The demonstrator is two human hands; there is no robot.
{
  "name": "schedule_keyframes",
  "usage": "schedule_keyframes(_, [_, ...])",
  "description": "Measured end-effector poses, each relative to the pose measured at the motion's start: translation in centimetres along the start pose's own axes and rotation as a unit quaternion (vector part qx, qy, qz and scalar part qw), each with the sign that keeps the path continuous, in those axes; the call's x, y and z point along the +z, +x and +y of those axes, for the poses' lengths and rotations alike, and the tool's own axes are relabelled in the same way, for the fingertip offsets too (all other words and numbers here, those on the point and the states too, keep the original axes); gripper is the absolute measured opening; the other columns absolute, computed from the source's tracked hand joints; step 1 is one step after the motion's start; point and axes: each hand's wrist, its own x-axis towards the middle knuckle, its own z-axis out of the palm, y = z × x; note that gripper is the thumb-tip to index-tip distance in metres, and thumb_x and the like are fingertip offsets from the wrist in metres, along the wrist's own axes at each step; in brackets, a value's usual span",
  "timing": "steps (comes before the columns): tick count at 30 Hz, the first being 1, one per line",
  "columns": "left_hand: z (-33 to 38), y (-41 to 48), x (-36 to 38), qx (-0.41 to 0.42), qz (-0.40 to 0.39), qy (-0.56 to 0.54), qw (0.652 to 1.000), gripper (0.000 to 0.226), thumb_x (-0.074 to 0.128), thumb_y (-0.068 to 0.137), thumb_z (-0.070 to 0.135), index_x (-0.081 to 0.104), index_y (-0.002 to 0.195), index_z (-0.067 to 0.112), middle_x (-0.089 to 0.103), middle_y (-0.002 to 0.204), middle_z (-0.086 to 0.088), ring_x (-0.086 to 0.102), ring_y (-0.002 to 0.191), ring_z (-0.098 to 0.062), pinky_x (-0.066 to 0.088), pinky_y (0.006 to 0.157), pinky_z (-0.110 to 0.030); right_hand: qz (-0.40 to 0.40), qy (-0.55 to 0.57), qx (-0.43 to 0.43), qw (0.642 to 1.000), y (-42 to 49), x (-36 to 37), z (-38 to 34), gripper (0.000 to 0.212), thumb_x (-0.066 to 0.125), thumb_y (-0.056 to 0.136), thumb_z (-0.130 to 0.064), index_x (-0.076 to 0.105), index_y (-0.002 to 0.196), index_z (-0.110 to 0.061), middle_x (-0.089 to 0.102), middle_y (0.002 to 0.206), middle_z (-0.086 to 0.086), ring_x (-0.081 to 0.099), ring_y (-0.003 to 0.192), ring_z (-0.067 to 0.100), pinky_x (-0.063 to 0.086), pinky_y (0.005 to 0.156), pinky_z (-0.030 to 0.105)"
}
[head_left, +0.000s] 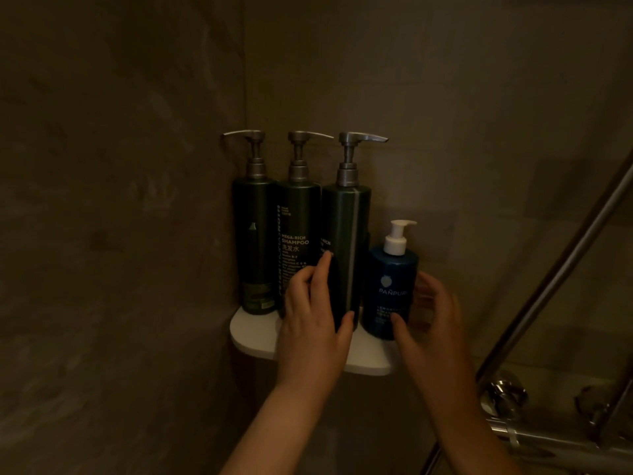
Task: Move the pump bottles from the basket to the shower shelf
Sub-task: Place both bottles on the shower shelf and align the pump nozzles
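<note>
Pump bottles stand in a row on the white rounded corner shelf [253,332] at centre frame. The left hand [313,313] wraps the base of the third tall dark-green bottle with a silver pump [347,234]. The right hand [430,318] is spread open around the short blue bottle with a white pump [390,286] (whether it touches is unclear). Left of these stand a green shampoo bottle [298,231] and another green bottle [255,241]; dim light blurs most labels. Chrome shower fittings [507,399] sit lower right, cut off.

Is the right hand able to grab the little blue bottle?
Probably yes. The right hand is already cupped around the small blue pump bottle on the white shelf, thumb on its front, nothing between them. The left hand is busy with a tall green bottle.
</note>
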Motion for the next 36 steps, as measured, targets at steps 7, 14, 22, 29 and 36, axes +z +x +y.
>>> schedule_keyframes(7, [0.1, 0.5, 0.4, -0.005, 0.003, 0.019, 1.0, 0.094, 0.072, 0.076, 0.025, 0.009, 0.146, 0.031, 0.029, 0.129, 0.0, 0.047, 0.111, -0.016, 0.049, 0.084, -0.026, -0.002, 0.006, -0.001, 1.0, 0.7, 0.4, 0.5, 0.064, 0.068, 0.082, -0.01, 0.038, 0.133, -0.033, 0.042, 0.122, -0.014, 0.047, 0.113, 0.0, 0.035, 0.08, -0.002])
schedule_keyframes(14, [0.1, 0.8, 0.8, -0.014, -0.004, 0.027, 1.0, 0.093, 0.074, 0.076, 0.023, 0.013, 0.146, 0.027, 0.035, 0.127, -0.005, 0.049, 0.107, -0.016, 0.051, 0.081, -0.028, 0.001, 0.008, -0.007, 1.0, 0.8, 0.9, 0.5, 0.067, 0.07, 0.081, -0.015, 0.034, 0.131, -0.042, 0.039, 0.118, -0.021, 0.046, 0.111, -0.003, 0.035, 0.078, -0.001])
schedule_keyframes(22, [0.3, 1.0, 0.9, -0.014, -0.013, 0.03, 0.999, 0.091, 0.073, 0.077, 0.024, 0.013, 0.146, 0.027, 0.034, 0.128, -0.005, 0.05, 0.105, -0.015, 0.049, 0.08, -0.024, -0.004, 0.004, -0.031, 0.999, 0.7, 0.7, 0.3, 0.066, 0.068, 0.082, -0.016, 0.032, 0.128, -0.046, 0.035, 0.113, -0.04, 0.046, 0.11, -0.005, 0.036, 0.085, 0.008])
schedule_keyframes(29, [0.0, 1.1, -1.1, -0.006, 0.036, -0.019, 0.999, 0.072, 0.06, 0.084, 0.033, 0.019, 0.143, 0.029, 0.032, 0.129, 0.003, 0.051, 0.103, -0.01, 0.047, 0.075, -0.021, 0.027, -0.005, -0.094, 0.995, 1.9, -0.7, -2.5, 0.049, 0.058, 0.087, -0.028, 0.036, 0.128, -0.042, 0.04, 0.117, -0.026, 0.044, 0.111, -0.013, 0.038, 0.084, 0.002])
schedule_keyframes(36, [-1.9, 2.4, -3.3, -0.038, 0.137, 0.012, 0.99, 0.058, 0.057, 0.084, 0.026, 0.034, 0.137, 0.019, 0.038, 0.127, -0.004, 0.042, 0.115, -0.018, 0.04, 0.091, -0.031, -0.017, -0.085, -0.257, 0.963, 6.9, -1.2, -10.2, 0.039, 0.055, 0.089, -0.025, 0.047, 0.126, -0.02, 0.047, 0.117, -0.007, 0.048, 0.108, 0.007, 0.042, 0.086, 0.019])
